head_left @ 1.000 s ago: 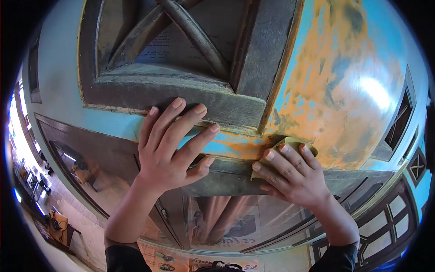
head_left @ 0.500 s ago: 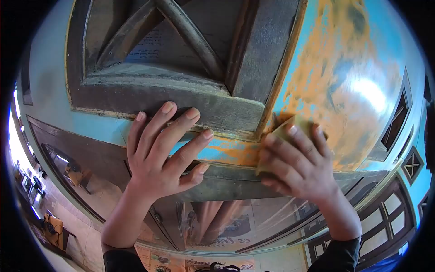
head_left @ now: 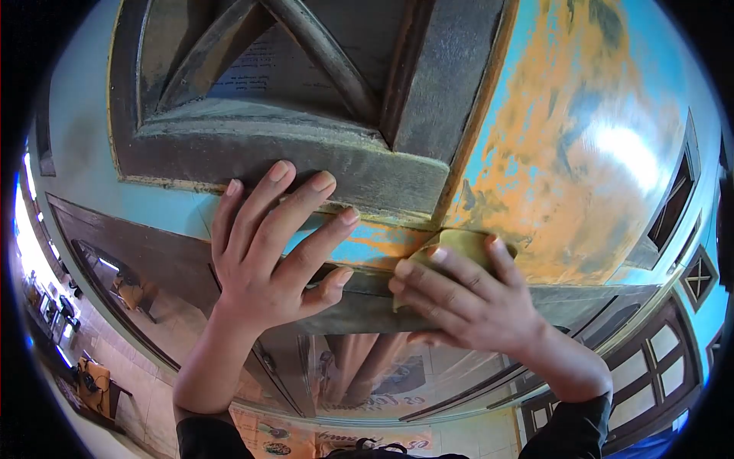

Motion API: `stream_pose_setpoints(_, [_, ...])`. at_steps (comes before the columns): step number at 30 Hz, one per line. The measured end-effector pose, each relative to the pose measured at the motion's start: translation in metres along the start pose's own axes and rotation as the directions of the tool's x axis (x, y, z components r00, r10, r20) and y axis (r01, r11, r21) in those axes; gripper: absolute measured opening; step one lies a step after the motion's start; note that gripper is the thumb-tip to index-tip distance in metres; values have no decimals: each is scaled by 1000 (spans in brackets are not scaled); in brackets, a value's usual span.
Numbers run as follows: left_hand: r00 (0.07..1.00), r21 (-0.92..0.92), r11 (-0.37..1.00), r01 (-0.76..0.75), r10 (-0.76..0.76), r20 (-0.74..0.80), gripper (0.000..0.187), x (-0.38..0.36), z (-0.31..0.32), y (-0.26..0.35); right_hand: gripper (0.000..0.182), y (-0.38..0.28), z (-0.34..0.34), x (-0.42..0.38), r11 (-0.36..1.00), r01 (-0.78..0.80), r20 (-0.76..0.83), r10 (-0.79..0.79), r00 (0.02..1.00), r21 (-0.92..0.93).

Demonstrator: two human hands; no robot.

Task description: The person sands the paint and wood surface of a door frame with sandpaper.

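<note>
My left hand [head_left: 271, 252] lies with fingers spread against the lower rail of the dark wooden frame [head_left: 306, 164] and the blue strip of wall below it. A folded, yellowish piece of sandpaper [head_left: 466, 246] is under my right hand [head_left: 478, 302], pressed flat by the fingers near the frame's lower right corner. Right of that corner, the wall [head_left: 566, 153] shows patchy orange and blue paint with dark smudges. Beneath the sandpaper runs a dark horizontal wooden rail [head_left: 359, 306]. My right palm hides part of it.
Below the rail are glass panes [head_left: 443, 367] with reflections and a printed orange banner [head_left: 275, 436]. A brown chair [head_left: 93, 386] stands on the tiled floor at lower left. At right is a paned wooden door [head_left: 650, 367].
My right hand has moved left and down with the sandpaper, from the orange patch beside the corner toward the strip and rail. My left hand stays nearly in place.
</note>
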State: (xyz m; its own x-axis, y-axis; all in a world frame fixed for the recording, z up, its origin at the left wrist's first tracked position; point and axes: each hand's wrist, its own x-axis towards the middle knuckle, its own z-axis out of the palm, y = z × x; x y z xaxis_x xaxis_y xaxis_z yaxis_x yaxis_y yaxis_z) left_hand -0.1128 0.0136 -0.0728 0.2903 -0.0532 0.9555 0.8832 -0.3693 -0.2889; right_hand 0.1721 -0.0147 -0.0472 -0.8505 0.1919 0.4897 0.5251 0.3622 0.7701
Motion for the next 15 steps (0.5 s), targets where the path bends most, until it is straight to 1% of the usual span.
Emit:
stream_pose_setpoints(2, [1000, -2, 1000, -5, 5, -2, 41, 1, 1, -2, 60, 16, -10, 6, 989, -146, 6, 145, 989, 38])
stream_pose_setpoints(3, [1000, -3, 1000, -5, 5, -3, 41, 1, 1, -2, 65, 23, -21, 10, 969, -246, 20, 246, 969, 12])
stream_pose_setpoints(6, [1000, 9, 1000, 2, -2, 5, 41, 0, 0, -1, 66, 2, -5, 6, 992, -114, 34, 112, 993, 60])
stream_pose_setpoints(7, [1000, 12, 1000, -1, 1, 11, 41, 0, -1, -1, 69, -3, -7, 7, 1000, -1, 75, 2, 997, -15])
stream_pose_setpoints(10, [1000, 6, 1000, -6, 6, 2, 41, -1, 1, -2, 67, 14, -16, 14, 982, -183, 42, 181, 983, 53])
stream_pose_setpoints(11, [1000, 6, 1000, -8, 8, 6, 41, -1, 0, -2, 66, 19, -22, 16, 965, -261, 34, 260, 965, 29])
stream_pose_setpoints(14, [1000, 13, 1000, -6, 6, 8, 41, 0, -1, -1, 73, -8, -4, 13, 1000, -25, -14, 26, 1000, 18])
stream_pose_setpoints(15, [1000, 12, 1000, -6, 5, 10, 42, 0, -1, -1, 74, -13, 6, 11, 999, 39, -62, -39, 997, 1])
